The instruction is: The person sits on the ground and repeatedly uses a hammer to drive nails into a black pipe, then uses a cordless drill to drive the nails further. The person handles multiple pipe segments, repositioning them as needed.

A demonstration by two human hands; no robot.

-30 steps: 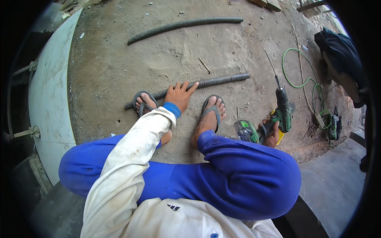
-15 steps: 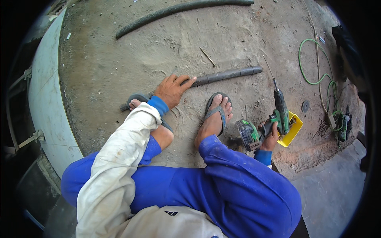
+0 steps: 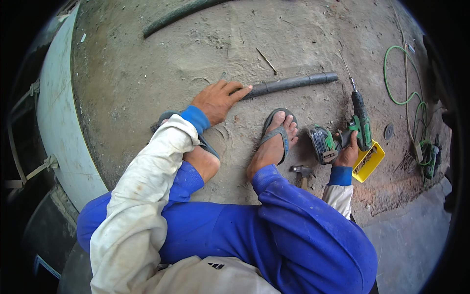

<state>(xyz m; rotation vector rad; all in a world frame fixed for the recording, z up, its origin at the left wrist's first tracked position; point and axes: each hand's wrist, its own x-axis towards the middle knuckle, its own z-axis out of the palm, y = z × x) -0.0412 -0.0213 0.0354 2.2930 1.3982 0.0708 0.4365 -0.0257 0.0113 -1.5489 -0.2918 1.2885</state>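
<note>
My left hand (image 3: 215,102) is closed over a dark plastic pipe (image 3: 293,84) on the dirt ground, its index finger stretched along the top. The pipe runs under that hand toward my left sandal, and its far part slants out to the right. On the right, my right hand (image 3: 348,153) grips the handle of a green and black cordless drill (image 3: 361,122). A long thin bit points forward from the drill, its tip just beyond the pipe's right end. A hammer (image 3: 303,172) lies beside the drill's battery, its handle partly hidden by my knee.
A yellow box (image 3: 373,164) holding small metal pieces sits beside my right hand. Farther right are a grey disc (image 3: 388,131), a green cable (image 3: 386,73) and a green power tool (image 3: 432,161). A metal rod (image 3: 267,61) and another long pipe (image 3: 181,15) lie ahead. A pale panel (image 3: 56,112) borders the left.
The view has shifted a little. My right hand has moved the drill slightly forward, uncovering more of the hammer. My left hand remains on the pipe.
</note>
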